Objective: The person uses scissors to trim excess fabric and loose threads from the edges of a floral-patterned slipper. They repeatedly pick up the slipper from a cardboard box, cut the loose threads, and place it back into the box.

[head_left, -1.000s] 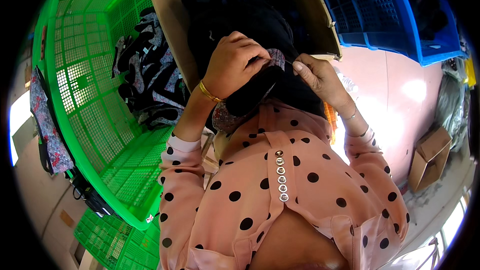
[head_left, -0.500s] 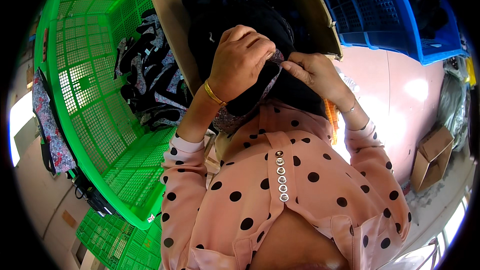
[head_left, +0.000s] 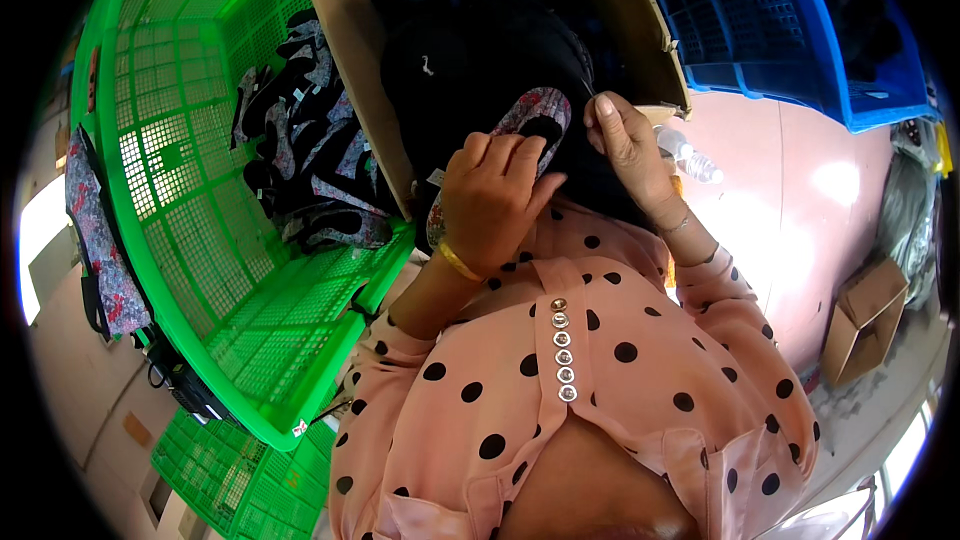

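Across my lap lies a floral fabric piece [head_left: 548,106] with a rounded end and a black inner side. My left hand [head_left: 490,195] is wrapped over its middle, fingers curled and thumb pointing right; part of the piece is hidden beneath the palm. Just right of the rounded end, my right hand [head_left: 632,152] is closed in a pinch, thumb up against the forefinger. Whatever lies in that pinch is too small to name. Black cloth [head_left: 470,80] spreads under and beyond both hands, with a short white thread [head_left: 427,65] on it.
At the left stands a green plastic crate [head_left: 200,250] holding a heap of floral and black fabric pieces [head_left: 320,150]. A cardboard box [head_left: 345,50] with dark contents is ahead. A blue crate [head_left: 830,50], clear plastic bottles [head_left: 690,155] and a small carton [head_left: 865,320] are at the right.
My hands have come apart. The left has moved down towards me and now lies over the floral piece, whose rounded end shows. My right thumb has turned upward.
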Demonstrator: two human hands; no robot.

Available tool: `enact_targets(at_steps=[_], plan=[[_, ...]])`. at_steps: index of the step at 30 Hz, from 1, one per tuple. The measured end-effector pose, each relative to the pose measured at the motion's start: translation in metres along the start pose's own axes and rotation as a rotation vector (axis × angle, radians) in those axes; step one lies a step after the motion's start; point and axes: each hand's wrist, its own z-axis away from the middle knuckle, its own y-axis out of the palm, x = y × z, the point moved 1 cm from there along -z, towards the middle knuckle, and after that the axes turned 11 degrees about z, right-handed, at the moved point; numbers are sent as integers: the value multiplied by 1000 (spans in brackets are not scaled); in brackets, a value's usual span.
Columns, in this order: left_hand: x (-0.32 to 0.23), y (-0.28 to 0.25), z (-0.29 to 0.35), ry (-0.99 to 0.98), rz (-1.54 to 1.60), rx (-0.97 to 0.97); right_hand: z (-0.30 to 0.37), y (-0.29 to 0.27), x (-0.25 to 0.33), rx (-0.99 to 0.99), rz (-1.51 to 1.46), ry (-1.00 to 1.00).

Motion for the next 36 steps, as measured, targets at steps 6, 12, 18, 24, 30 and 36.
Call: enact_targets(at_steps=[6,12,18,24,30,36], plan=[[22,15,-7,-156,293,-183,9,-3,8,-137,544,-300],[28,6,1,-702,940,-31,2,1,25,-166,800,-534],[19,-3,-4,-766,1162,-11,4,0,41,-156,918,-532],[17,0,-1,-817,1337,-4,3,-13,48,-77,849,-534],[-15,-44,-11,-515,1027,165,3,-50,76,39,187,-265],[-31,-67,-11,-116,1050,271,25,-10,104,413,-141,-200]])
